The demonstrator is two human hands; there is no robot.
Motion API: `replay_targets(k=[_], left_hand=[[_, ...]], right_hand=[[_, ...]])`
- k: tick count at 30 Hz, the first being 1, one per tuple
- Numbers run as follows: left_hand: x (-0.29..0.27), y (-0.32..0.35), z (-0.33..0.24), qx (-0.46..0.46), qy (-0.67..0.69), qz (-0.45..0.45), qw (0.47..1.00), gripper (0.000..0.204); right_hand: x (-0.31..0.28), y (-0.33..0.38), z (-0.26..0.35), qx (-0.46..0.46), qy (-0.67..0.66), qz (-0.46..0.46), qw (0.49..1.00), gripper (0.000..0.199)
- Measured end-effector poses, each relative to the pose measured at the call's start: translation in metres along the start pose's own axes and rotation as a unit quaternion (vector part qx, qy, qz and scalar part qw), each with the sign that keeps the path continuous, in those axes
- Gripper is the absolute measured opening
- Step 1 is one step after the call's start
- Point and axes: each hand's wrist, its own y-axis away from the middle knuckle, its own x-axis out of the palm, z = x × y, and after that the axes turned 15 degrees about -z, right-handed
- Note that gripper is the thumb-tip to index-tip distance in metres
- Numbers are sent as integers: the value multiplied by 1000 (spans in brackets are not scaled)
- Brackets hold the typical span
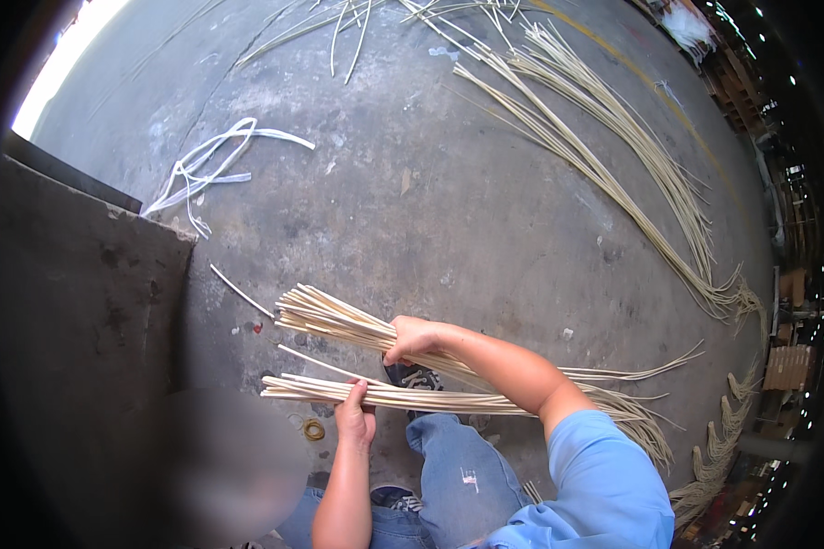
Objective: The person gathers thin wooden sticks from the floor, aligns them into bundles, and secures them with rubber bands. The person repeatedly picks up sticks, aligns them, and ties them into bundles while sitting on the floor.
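Note:
My right hand (pixel 414 339) is closed over a thick bundle of pale rattan canes (pixel 330 316), its cut ends fanned slightly to the left. Below it and nearer to me, my left hand (pixel 355 419) grips a thinner bundle of canes (pixel 439 399), thumb on top. One cane (pixel 316 360) slants out above this thinner bundle. Both bundles lie roughly level across my legs and run to the right, where my right arm hides part of them. Their thin tails (pixel 645 425) spread and droop past my sleeve.
White straps (pixel 212 165) lie tangled beside a dark block (pixel 82 265) at left. A single cane piece (pixel 241 291) and a small yellow coil (pixel 313 429) are on the floor. Long cane bundles (pixel 613 165) stretch along the right; more canes (pixel 352 37) lie at the far edge.

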Motion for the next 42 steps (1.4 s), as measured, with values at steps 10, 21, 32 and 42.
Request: replay_targets(k=[10, 21, 32, 42], left_hand=[[5, -5, -6, -16, -2, 7, 1000, 25], [12, -6, -8, 27, -5, 26, 999, 29], [21, -1, -10, -18, 2, 58, 998, 26], [23, 12, -17, -43, 21, 148, 988, 22]], right_hand=[[-1, 2, 5, 31, -24, 54, 998, 24], [17, 7, 6, 13, 20, 51, 998, 40], [22, 5, -2, 2, -29, 13, 999, 36], [-14, 4, 8, 10, 9, -52, 999, 15]])
